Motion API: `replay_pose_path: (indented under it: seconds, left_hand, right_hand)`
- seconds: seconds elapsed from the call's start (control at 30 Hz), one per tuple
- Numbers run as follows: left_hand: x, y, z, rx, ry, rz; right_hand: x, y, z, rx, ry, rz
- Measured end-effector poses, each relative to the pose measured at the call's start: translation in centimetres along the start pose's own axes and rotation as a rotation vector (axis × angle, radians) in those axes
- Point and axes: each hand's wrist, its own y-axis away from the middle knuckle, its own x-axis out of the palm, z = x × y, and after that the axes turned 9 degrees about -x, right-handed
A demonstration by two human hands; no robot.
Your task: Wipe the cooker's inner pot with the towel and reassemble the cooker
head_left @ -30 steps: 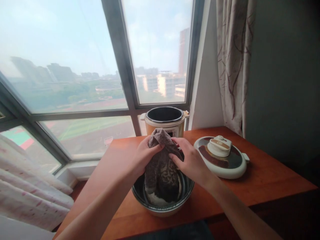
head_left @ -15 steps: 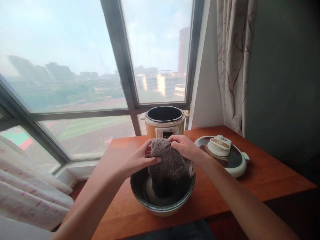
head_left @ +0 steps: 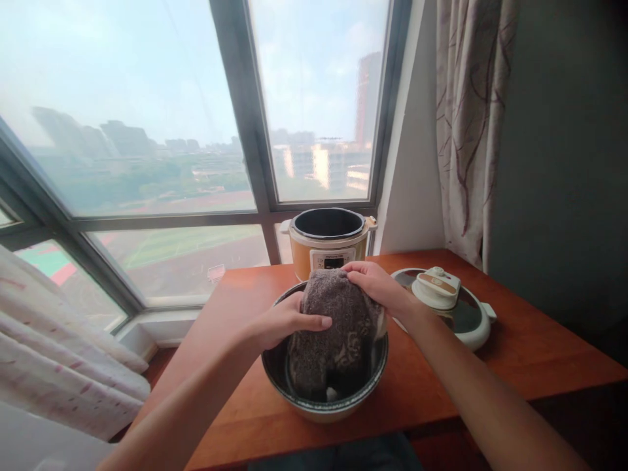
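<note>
Both hands closed on brown patterned terry towel (head_left: pixel 333 330) bunched inside dark metal inner pot (head_left: pixel 373 369): left hand (head_left: pixel 284 320) pinching its side, right hand (head_left: pixel 373 284) gripping the top. Best pressed firmly against wall while wiping.

grey-brown patterned towel (head_left: pixel 333 327) bunched, draping into dark inner pot (head_left: pixel 324 402) on table.

hands (head_left: pixel 279 320) gripping towel (head_left: pixel 333 327), bowl (head_left: pixel 324 409)
</note>
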Motion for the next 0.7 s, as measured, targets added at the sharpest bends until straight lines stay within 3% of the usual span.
replay_pose_path:
  seconds: [0.1, 0.2, 0.4, 0.57, 0.7]
  left_hand:
    - [0.4, 0.5, 0.1, -0.134, 0.208, -0.062]
    - [0.5, 1.1, 0.1, -0.205, 0.279, -0.098]
    - [1.9, 0.5, 0.9, -0.243, 0.254, -0.207]
    - [5.4, -1.8, 2.5, -0.289, 0.193, -0.054]
    - [7.8, -3.6, 3.2, -0.241, 0.022, -0.042]
  right_hand:
    - [-0.9, 1.0, -2.3, -0.036, 0.122, -0.129]
    - [-1.7, 3.1, -4.5, -0.005, 0.239, -0.305]
    - [-0.6, 8.3, -6.0, 0.054, 0.302, -0.381]
    - [2.3, 9.6, -7.2, 0.058, 0.109, -0.527]
    - [3.5, 9.3, -8.1, 0.045, -0.125, -0.644]
